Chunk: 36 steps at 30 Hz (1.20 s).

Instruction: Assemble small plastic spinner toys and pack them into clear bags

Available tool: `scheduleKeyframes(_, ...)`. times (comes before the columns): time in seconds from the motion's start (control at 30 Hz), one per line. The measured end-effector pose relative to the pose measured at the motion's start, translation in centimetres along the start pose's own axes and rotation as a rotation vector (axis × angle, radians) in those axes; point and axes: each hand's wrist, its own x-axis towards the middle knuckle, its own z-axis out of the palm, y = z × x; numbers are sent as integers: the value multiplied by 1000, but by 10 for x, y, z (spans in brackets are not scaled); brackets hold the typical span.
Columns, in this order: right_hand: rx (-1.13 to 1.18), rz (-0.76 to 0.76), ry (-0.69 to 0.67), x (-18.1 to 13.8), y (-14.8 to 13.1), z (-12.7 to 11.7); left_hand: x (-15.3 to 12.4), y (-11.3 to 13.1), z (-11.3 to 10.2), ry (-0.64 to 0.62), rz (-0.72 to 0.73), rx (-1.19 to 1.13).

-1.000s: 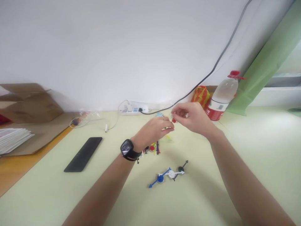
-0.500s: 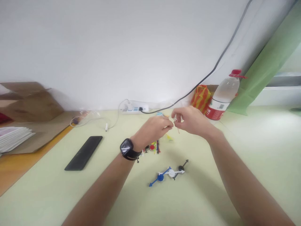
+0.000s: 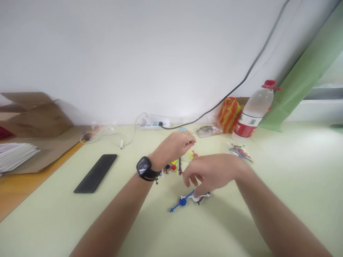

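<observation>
My right hand (image 3: 210, 173) hovers over the arrow-shaped plastic spinners, fingers bent and apart, nothing visible in them. Its thumb overlaps the white spinner (image 3: 196, 198); I cannot tell if they touch. Linked in a row with it are a blue spinner (image 3: 182, 202) and a black spinner (image 3: 204, 198), the latter partly hidden. Farther back, my left hand (image 3: 177, 144), above a black watch (image 3: 145, 167), has its fingers curled together; what they hold, if anything, is hidden. A red-orange arrow piece (image 3: 194, 154) shows near a yellow one between my hands. Several coloured pieces (image 3: 173, 167) lie under my left wrist.
A black slab (image 3: 95, 174) lies left. A power strip (image 3: 154, 123) and cable stand along the wall. Right are a packet of coloured pieces (image 3: 240, 151), a clear bag (image 3: 209, 131), a striped bag (image 3: 229, 115) and a large bottle (image 3: 253, 114). Cardboard (image 3: 37, 117) sits far left.
My right hand has parted from my left and come down toward me over the spinners, fingers spreading. The red-orange piece now shows beside the yellow one. My left hand has barely moved.
</observation>
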Motion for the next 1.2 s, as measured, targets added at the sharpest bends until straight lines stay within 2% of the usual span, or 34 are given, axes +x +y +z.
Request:
scheduleKeyframes(0.1, -185, 68, -36, 32, -12, 24, -1, 0, -1, -10, -3, -2)
scheduleKeyframes(0.23, -358, -22, -127, 58, -29, 48, -2, 1, -3, 3, -13, 1)
scheduleKeyframes(0.33, -336, -64, -125, 63, -33, 55, -1, 2, -4, 6, -14, -4)
scheduleKeyframes(0.5, -353, -67, -118, 63, -26, 53, 0, 4, -6, 0, -15, -31)
scheduleKeyframes(0.57, -246, -141, -94, 56, -22, 44, 0, 6, -7, 5, -20, -42)
scheduleKeyframes(0.63, -35, -263, -67, 38, -19, 27, 0, 7, -10, 9, -26, -54)
scheduleKeyframes(0.7, 156, -293, 105, 13, -14, 6, 0, 8, -12, -8, -21, -73)
scheduleKeyframes(0.77, 201, -270, 374, -15, -7, -13, 0, 8, -13, -33, -10, -89)
scheduleKeyframes(0.83, 169, -183, 655, -39, 3, -28, 0, 7, -12, -30, -12, -88)
scheduleKeyframes(0.93, 138, -7, 953, -59, 23, -37, 1, 4, -9, 1, -30, -73)
scheduleKeyframes(1.03, 79, 114, 1051, -61, 40, -37, 1, 3, -5, -10, -30, -70)
scheduleKeyframes(1.2, -47, 171, 977, -44, 45, -33, 1, 3, -3, -24, -14, -50)
